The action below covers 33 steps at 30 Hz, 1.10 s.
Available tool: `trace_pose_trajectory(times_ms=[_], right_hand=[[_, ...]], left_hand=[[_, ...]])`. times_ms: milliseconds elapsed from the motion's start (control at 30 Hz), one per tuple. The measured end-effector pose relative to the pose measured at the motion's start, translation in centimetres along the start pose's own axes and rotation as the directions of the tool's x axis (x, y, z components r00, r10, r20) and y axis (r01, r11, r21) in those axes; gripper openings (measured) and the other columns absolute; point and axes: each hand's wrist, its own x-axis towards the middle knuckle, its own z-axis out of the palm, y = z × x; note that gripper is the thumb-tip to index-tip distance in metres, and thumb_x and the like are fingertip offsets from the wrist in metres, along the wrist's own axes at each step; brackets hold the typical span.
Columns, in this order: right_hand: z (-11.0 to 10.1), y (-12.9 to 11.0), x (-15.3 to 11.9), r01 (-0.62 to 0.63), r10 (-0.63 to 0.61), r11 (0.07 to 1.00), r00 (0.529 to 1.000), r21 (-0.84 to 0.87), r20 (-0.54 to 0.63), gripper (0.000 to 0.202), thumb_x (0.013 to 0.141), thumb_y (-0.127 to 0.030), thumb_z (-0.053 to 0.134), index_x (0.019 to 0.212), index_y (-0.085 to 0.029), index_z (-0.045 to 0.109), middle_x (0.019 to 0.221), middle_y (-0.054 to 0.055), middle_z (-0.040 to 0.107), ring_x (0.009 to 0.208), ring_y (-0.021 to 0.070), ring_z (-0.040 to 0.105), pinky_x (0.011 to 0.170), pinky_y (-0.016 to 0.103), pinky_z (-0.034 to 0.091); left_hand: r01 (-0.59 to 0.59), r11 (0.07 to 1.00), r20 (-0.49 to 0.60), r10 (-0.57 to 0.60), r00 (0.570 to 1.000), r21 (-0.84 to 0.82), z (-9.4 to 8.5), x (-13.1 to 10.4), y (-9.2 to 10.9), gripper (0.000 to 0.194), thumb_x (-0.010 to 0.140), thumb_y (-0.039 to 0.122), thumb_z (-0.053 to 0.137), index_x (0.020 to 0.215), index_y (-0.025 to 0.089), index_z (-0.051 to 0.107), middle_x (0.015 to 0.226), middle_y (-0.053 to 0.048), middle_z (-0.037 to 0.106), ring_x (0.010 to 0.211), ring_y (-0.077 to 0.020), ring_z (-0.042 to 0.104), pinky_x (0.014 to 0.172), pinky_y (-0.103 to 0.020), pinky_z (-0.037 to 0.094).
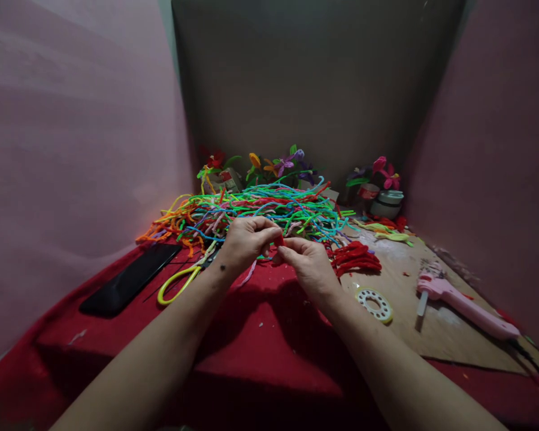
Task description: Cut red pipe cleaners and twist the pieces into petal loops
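Note:
My left hand (249,239) and my right hand (306,258) meet above the front of a table covered in red cloth. Between their pinched fingertips is a short bit of red pipe cleaner (279,240), mostly hidden by the fingers. Just behind my hands spreads a tangled heap of pipe cleaners (269,206) in green, blue, orange, pink and red. A bundle of red pipe cleaners (357,258) lies to the right of my right hand. Yellow-handled scissors (179,284) rest beside my left wrist, their blades partly covered.
A black phone (130,280) lies at left. On the right, a brown board (404,299) carries a tape roll (374,305) and a pink glue gun (469,305) with a cord. Pipe-cleaner flowers (285,164) and a lidded jar (387,203) stand behind. Pink sheets flank both sides.

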Motion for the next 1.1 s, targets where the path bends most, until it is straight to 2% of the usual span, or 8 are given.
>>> trace_pose_trajectory(times_ms=[100,233,300,400,633,767,900,1100], right_hand=[[-0.1,0.7,0.1,-0.006,0.011,0.997,0.998,0.081,-0.058,0.012,0.065,-0.023,0.063,0.073,-0.015,0.06,0.057,-0.002,0.061,0.056,0.0121,0.057,0.063,0.027,0.044],[-0.1,0.9,0.1,0.003,0.002,0.998,0.996,0.059,-0.092,0.01,0.067,-0.024,0.06,0.067,-0.014,0.056,0.054,-0.001,0.06,0.054,0.0121,0.058,0.061,0.025,0.045],[0.0,0.8,0.1,0.014,-0.016,1.0,0.993,-0.019,-0.116,0.011,0.068,-0.024,0.058,0.065,-0.014,0.056,0.053,0.0,0.06,0.053,0.0118,0.056,0.058,0.024,0.043],[-0.1,0.7,0.0,0.063,-0.095,0.974,0.985,-0.216,-0.141,0.015,0.07,-0.025,0.054,0.061,-0.013,0.058,0.054,0.001,0.06,0.051,0.0109,0.052,0.053,0.022,0.039],[-0.2,1.3,-0.4,0.106,-0.256,0.799,0.951,-0.592,-0.175,0.024,0.075,-0.025,0.047,0.058,-0.015,0.061,0.052,0.002,0.059,0.047,0.0107,0.049,0.05,0.022,0.035],[-0.1,1.5,-0.6,0.105,-0.314,0.71,0.932,-0.696,-0.181,0.022,0.076,-0.023,0.046,0.062,-0.017,0.061,0.054,0.003,0.061,0.048,0.0109,0.052,0.05,0.021,0.037],[-0.1,1.7,-0.5,0.069,-0.258,0.751,0.946,-0.657,-0.195,0.018,0.076,-0.022,0.045,0.065,-0.017,0.059,0.054,0.003,0.061,0.049,0.0122,0.057,0.049,0.02,0.039],[0.1,1.5,-0.2,-0.041,-0.019,0.949,0.982,-0.313,-0.185,0.015,0.074,-0.028,0.046,0.065,-0.017,0.052,0.048,0.0,0.056,0.042,0.0139,0.056,0.04,0.022,0.04]], left_hand=[[-0.036,0.999,-0.059,0.038,0.998,0.037,0.3,-0.1,0.2,0.013,0.07,0.022,0.06,0.063,0.011,0.061,0.041,0.005,0.047,0.035,-0.0035,0.039,0.035,-0.015,0.028],[0.112,0.991,0.123,-0.102,0.987,-0.074,-0.2,0.1,-0.2,0.017,0.069,0.028,0.062,0.068,0.011,0.06,0.04,0.005,0.048,0.033,-0.0043,0.038,0.035,-0.016,0.028],[0.134,0.987,0.169,-0.117,0.979,-0.087,-0.3,0.2,-0.3,0.018,0.067,0.028,0.063,0.066,0.011,0.058,0.041,0.005,0.049,0.034,-0.0041,0.039,0.035,-0.016,0.028],[0.085,0.995,0.168,-0.075,0.983,-0.056,-0.2,0.0,-0.1,0.019,0.068,0.027,0.062,0.061,0.011,0.054,0.042,0.004,0.049,0.036,-0.0039,0.039,0.036,-0.016,0.028],[0.035,0.995,0.126,-0.046,0.991,0.09,0.6,-0.1,-0.1,0.019,0.069,0.024,0.058,0.056,0.014,0.05,0.039,0.006,0.044,0.035,-0.0047,0.038,0.036,-0.017,0.026],[-0.046,0.974,0.111,0.022,0.994,0.223,0.7,0.0,-0.3,0.018,0.068,0.024,0.056,0.055,0.014,0.051,0.042,0.006,0.043,0.038,-0.0055,0.039,0.038,-0.018,0.028],[-0.078,0.957,0.096,0.053,0.994,0.279,0.8,0.0,-0.3,0.016,0.067,0.024,0.056,0.056,0.013,0.055,0.044,0.006,0.044,0.04,-0.0057,0.039,0.04,-0.018,0.03],[0.015,0.995,0.173,-0.032,0.984,0.097,0.2,0.2,-0.4,0.015,0.067,0.025,0.059,0.059,0.013,0.055,0.043,0.007,0.042,0.037,-0.0039,0.034,0.037,-0.017,0.027]])
